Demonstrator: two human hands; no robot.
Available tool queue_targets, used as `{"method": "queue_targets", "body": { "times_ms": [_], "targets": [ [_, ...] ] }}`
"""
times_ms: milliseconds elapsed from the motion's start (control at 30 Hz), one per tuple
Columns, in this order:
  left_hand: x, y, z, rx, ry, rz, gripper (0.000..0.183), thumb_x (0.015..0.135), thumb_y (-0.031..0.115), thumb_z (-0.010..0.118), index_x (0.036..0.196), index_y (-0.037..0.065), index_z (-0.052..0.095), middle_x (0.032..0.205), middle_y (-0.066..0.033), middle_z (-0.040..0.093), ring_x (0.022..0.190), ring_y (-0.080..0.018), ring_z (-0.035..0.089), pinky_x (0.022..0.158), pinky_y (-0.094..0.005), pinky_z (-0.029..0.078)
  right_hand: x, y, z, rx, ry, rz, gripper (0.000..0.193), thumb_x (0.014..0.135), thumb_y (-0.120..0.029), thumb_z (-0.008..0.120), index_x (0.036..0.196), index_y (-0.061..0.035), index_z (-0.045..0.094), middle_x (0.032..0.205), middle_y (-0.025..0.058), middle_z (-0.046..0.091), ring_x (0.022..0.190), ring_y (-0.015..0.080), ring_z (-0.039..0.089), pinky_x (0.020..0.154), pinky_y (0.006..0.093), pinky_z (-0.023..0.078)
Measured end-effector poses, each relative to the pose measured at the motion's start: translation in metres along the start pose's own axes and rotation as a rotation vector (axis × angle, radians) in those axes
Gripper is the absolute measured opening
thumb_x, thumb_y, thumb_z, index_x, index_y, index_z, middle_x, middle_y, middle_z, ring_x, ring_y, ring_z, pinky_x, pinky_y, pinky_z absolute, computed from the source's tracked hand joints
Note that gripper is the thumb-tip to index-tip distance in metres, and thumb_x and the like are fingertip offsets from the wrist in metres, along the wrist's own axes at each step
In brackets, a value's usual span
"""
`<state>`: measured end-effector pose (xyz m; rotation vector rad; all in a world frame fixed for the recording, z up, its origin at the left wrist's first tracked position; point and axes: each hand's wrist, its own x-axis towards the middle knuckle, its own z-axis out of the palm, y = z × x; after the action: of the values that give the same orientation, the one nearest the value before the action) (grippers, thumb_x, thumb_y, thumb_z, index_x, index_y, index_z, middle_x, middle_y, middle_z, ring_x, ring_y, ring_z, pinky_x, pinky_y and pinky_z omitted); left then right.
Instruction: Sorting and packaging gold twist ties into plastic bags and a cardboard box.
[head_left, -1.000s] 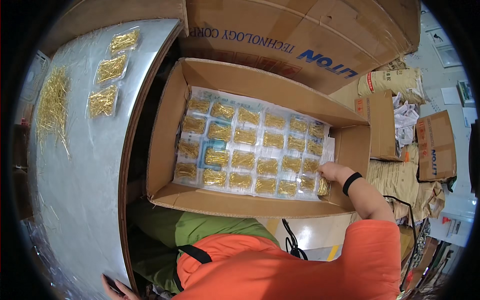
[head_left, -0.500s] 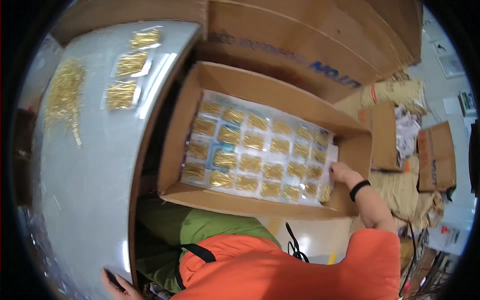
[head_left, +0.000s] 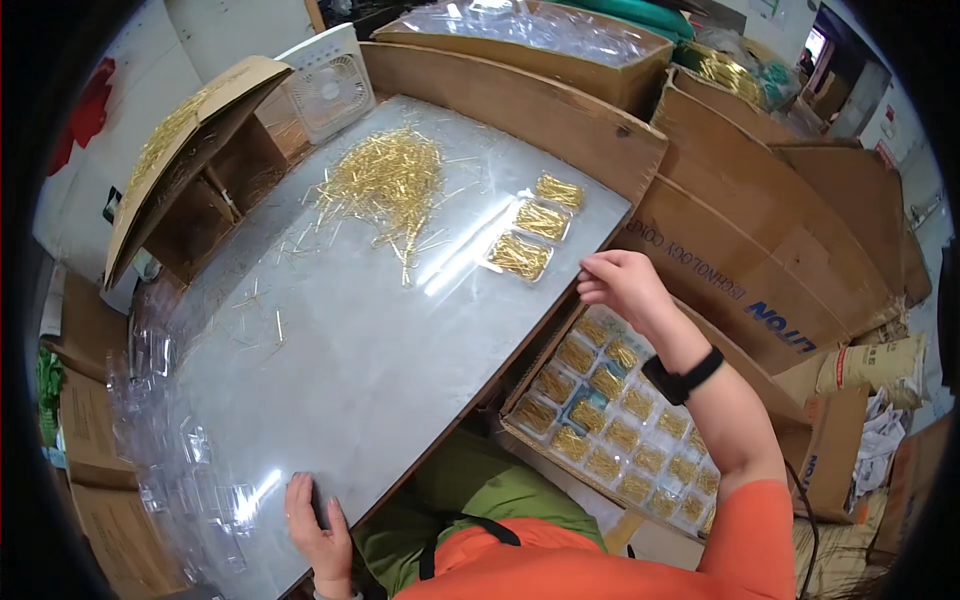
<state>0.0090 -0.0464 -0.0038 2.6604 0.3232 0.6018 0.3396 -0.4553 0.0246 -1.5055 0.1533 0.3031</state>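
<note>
- Reaching from the lower right, the right arm point(head_left: 740, 430) is bent at the elbow, and its forearm passes above the box point(head_left: 755, 375).
- The right hand point(head_left: 622, 282) is in the air near the table's right edge, between the packs point(head_left: 541, 220) on the table point(head_left: 330, 400) and the box.
- Its fingers are curled and their tips come close to the thumb; I cannot tell if some small thing is between them.
- The wrist wears a black band point(head_left: 683, 376), and the hand points to the left.
- The left hand point(head_left: 318, 535) rests at the near edge of the table, fingers pointing forward.
- Its thumb stands apart from the fingers, so this hand is open; a dark patch shows in the gap, too unclear to name.
- The three packs, filled with gold pins, lie in a slanting row at the table's right side, just beyond the right hand.
- The box packs point(head_left: 622, 435) lie in rows, partly hidden by the right arm.
- A loose pin pile point(head_left: 385, 180) lies on the far part of the table, left of the three packs.
</note>
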Motion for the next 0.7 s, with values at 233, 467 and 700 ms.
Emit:
{"method": "queue_targets", "body": {
  "times_ms": [233, 467, 700],
  "targets": [
    [-0.002, 0.001, -0.003, -0.07, 0.02, -0.013, 0.044, 0.086, 0.005, 0.066, 0.127, -0.006, 0.058, 0.13, -0.0239, 0.061, 0.127, -0.0451, 0.054, 0.113, -0.0523, 0.039, 0.03, -0.009, 0.044, -0.006, -0.004, 0.176, 0.019, 0.1, -0.01, 0.061, 0.101, 0.0096, 0.064, 0.088, 0.0137, 0.068, 0.071, 0.0198, 0.07, 0.063, 0.0286, 0.063],
    [-0.002, 0.0, -0.008, -0.091, 0.004, 0.001, 0.043, 0.084, 0.004, 0.067, 0.125, -0.007, 0.059, 0.128, -0.0237, 0.061, 0.126, -0.0451, 0.054, 0.112, -0.0529, 0.039, 0.002, -0.015, 0.069, -0.176, -0.155, 0.29, 0.015, 0.098, -0.01, 0.061, 0.095, 0.0046, 0.063, 0.084, 0.0095, 0.066, 0.067, 0.0169, 0.067, 0.061, 0.0285, 0.061],
    [-0.002, -0.001, -0.009, -0.113, 0.003, 0.0, 0.043, 0.086, 0.003, 0.067, 0.127, -0.007, 0.059, 0.129, -0.0239, 0.061, 0.128, -0.0453, 0.053, 0.113, -0.0523, 0.038, -0.039, -0.004, 0.078, -0.134, -0.143, 0.233, 0.016, 0.097, -0.016, 0.062, 0.098, 0.0, 0.061, 0.088, 0.007, 0.065, 0.082, 0.0163, 0.066, 0.067, 0.0301, 0.059]
  ]
}}
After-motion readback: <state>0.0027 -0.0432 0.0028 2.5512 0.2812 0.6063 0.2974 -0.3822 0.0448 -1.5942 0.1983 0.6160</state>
